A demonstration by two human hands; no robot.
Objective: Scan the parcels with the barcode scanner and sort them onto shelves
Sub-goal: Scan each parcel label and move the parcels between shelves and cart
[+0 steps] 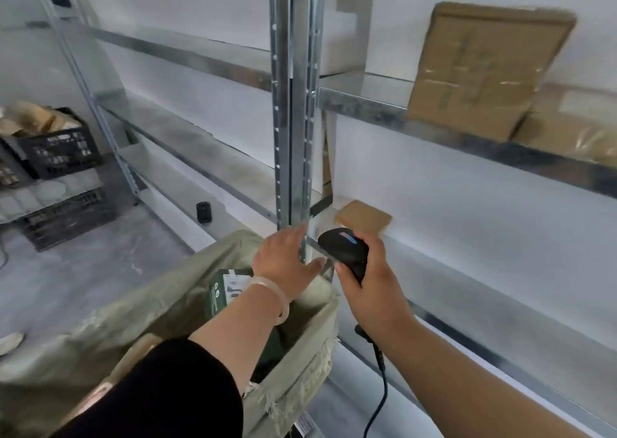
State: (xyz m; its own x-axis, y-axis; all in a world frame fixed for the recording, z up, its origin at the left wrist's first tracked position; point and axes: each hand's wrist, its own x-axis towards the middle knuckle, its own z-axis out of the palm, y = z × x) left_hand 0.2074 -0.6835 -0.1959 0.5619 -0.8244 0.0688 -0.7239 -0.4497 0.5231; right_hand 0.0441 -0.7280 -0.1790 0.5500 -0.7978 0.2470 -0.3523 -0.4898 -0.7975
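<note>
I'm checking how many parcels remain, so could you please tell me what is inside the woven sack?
Inside the sack a green printed box shows; the left hand and forearm cover the rest, so a count is impossible.

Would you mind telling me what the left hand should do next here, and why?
Probably lower the left hand into the sack and grip the green parcel. That hand is open and holds nothing, hovering above the sack's mouth, while the right hand grips the scanner, so a parcel to scan seems to be what is missing.
</note>
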